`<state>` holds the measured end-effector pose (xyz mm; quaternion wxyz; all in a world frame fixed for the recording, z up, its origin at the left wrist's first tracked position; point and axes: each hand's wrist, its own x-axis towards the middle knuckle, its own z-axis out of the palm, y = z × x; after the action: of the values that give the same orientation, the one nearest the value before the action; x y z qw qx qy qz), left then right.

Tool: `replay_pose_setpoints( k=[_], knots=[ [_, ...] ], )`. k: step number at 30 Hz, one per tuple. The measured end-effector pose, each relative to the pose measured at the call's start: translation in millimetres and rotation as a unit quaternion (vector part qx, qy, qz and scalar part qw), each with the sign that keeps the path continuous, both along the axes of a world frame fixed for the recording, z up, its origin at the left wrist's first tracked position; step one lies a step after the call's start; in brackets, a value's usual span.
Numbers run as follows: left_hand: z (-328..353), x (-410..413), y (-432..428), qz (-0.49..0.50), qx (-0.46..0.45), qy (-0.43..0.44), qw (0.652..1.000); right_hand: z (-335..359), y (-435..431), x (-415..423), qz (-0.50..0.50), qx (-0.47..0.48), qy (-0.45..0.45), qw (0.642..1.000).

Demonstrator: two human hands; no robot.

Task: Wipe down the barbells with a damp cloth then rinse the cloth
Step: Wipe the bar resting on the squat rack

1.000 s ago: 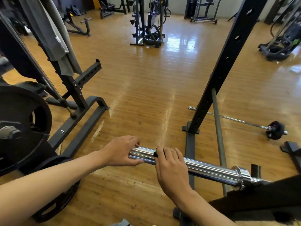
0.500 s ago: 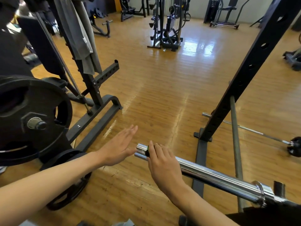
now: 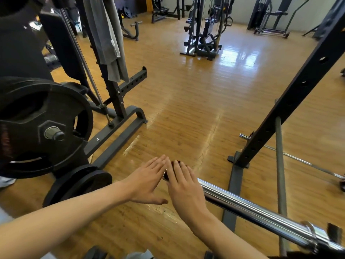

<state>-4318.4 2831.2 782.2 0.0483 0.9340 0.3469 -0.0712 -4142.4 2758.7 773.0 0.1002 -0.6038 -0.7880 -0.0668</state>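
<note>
**Gym wipe-down, items L to R**

1. **weight plate** [image 3: 43, 128], left edge, mid-height. Black, hung on a rack peg. Not a task item.
2. **grey fabric** [image 3: 110, 43], upper left, draped over a rack post. Towel or garment: cannot tell.
3. **left hand** [image 3: 147, 182], lower centre. Fingers straight and together, palm flat, holding nothing. Sits just beside the bar's tip, fingertips right against the R hand's.
4. **right hand** [image 3: 184, 189], lower centre, just R of item 3. Laid over the bar's tip with fingers near straight, pressing rather than wrapping; thumb hidden. **small dark thing** [image 3: 177, 162] under the fingertips: cloth or end cap, cannot tell.
5. **barbell** [image 3: 252, 212], lower centre to lower-right corner, up off the floor; support not seen.
   - Handling (est.): steel, heavy and rigid, not fragile. Polished sleeve prob. slick, more so when damp, and may spin on the shaft. Long strokes w/ the other hand steadying should suit better than twisting.
   - Hold: wrap the sleeve near the tip, or brace at the **collar** [image 3: 313, 232].
   - Look: bright chrome, mirror streaks, raised collar at the inner end. Shaft out of frame.
6. **second barbell** [image 3: 302, 161], right edge, on the floor beyond the **rack upright** [image 3: 298, 94]. Thin, duller shaft. Est. it rolls if nudged; not yet reached.
</note>
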Motion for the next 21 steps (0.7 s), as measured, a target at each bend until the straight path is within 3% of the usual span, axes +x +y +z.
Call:
replay_pose_setpoints(
  k=[3,6,11,16,21],
  knots=[
    [-3.0,5.0,-3.0,0.018,0.005,0.010,1.000,2.2,-7.6,12.2,-0.048,0.027,0.009,0.998],
    [-1.4,6.1,-5.8,0.025,-0.021,0.013,0.999,19.7,16.3,-13.8,-0.117,-0.034,0.040,0.992],
    [5.1,0.7,-6.4,-0.031,-0.038,-0.007,0.999,16.3,25.6,-46.4,-0.038,-0.097,0.037,0.994],
    [4.1,-2.3,-9.3,-0.013,-0.026,0.032,0.999,-4.2,-20.0,12.6,0.051,0.000,-0.012,0.999],
    [3.5,2.5,-10.2,-0.003,-0.032,0.056,0.998,-7.3,-15.2,17.8,-0.065,0.038,0.004,0.997]
  ],
)
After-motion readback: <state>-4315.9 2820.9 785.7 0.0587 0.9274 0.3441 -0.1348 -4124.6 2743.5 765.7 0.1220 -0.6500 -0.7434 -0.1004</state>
